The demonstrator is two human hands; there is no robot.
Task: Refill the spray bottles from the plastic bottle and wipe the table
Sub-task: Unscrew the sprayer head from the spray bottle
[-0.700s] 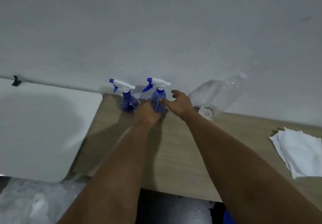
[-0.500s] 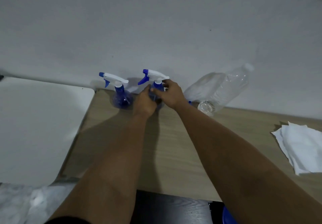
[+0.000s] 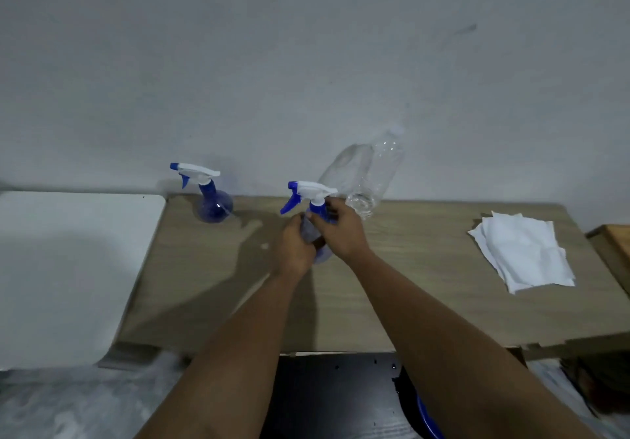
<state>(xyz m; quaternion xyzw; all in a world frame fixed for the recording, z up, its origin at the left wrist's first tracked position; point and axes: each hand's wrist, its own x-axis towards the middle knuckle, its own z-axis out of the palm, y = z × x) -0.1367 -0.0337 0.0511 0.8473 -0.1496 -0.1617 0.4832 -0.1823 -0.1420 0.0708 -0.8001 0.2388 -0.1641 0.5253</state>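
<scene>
Two blue spray bottles with white trigger heads are on the wooden table (image 3: 409, 302). One spray bottle (image 3: 213, 199) stands at the back left near the wall. The nearer spray bottle (image 3: 312, 199) is in both hands: my left hand (image 3: 295, 251) wraps its blue body, and my right hand (image 3: 341, 230) grips its neck just under the trigger head. Behind it a clear plastic bottle (image 3: 371, 172) leans against the wall. A stack of white cloths (image 3: 525, 251) lies at the right of the table.
A white surface (image 3: 68, 268) adjoins the table on the left. A wooden box edge (image 3: 610, 244) shows at far right. Below the table's front edge are a black panel (image 3: 334, 394) and a blue rim (image 3: 426, 418).
Both hands have pulled the right spray bottle away from the wall toward me, with the right hand now closed around its neck. The other bottles stayed put.
</scene>
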